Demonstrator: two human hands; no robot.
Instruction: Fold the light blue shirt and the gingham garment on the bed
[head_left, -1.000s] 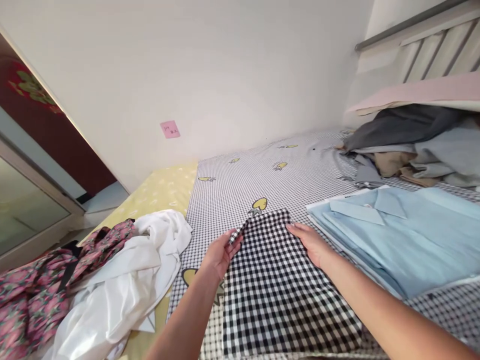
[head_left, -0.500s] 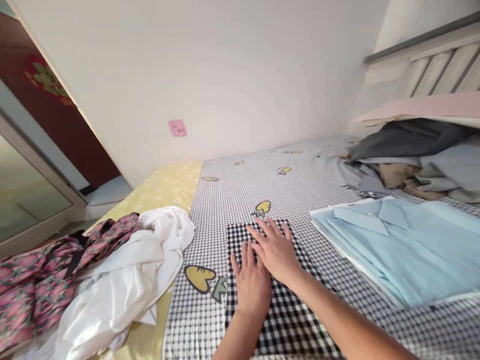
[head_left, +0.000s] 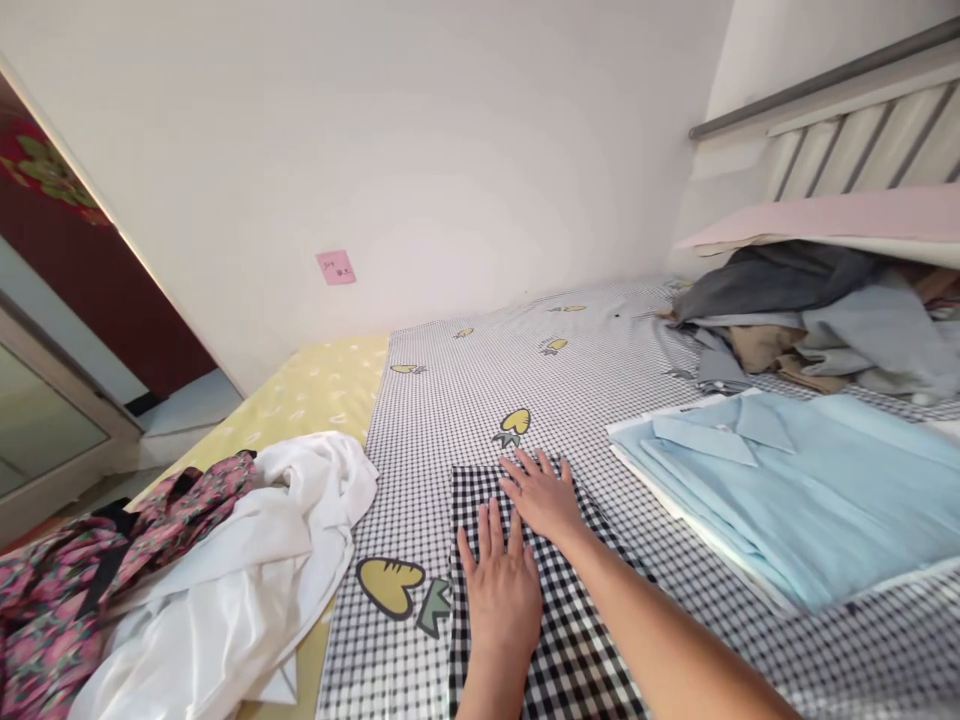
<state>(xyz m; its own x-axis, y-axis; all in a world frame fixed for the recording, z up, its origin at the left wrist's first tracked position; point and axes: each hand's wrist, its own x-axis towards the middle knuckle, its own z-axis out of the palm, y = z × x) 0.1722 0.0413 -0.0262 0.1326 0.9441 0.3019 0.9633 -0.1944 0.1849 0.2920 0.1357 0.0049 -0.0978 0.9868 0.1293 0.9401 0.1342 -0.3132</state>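
A black-and-white gingham cloth (head_left: pixel 559 620) lies as a flat, long shape on the checked bedsheet, its lower part cut off by the frame edge. My left hand (head_left: pixel 501 590) rests palm down on it, fingers spread and pointing away from me. Further up, near the cloth's far edge, my right hand (head_left: pixel 544 495) also lies flat with its fingers apart. Neither hand grips anything.
Folded light blue shirts (head_left: pixel 817 490) lie at the right, below a heap of grey and brown clothes (head_left: pixel 795 300). White satin fabric (head_left: pixel 247 570) and a pink floral garment (head_left: pixel 52 590) are at the left. A pink note (head_left: pixel 335 267) is on the wall.
The view has shifted a little to the right. My hands have drawn slightly apart on the cloth, the left now nearer to me than the right, both still flat.
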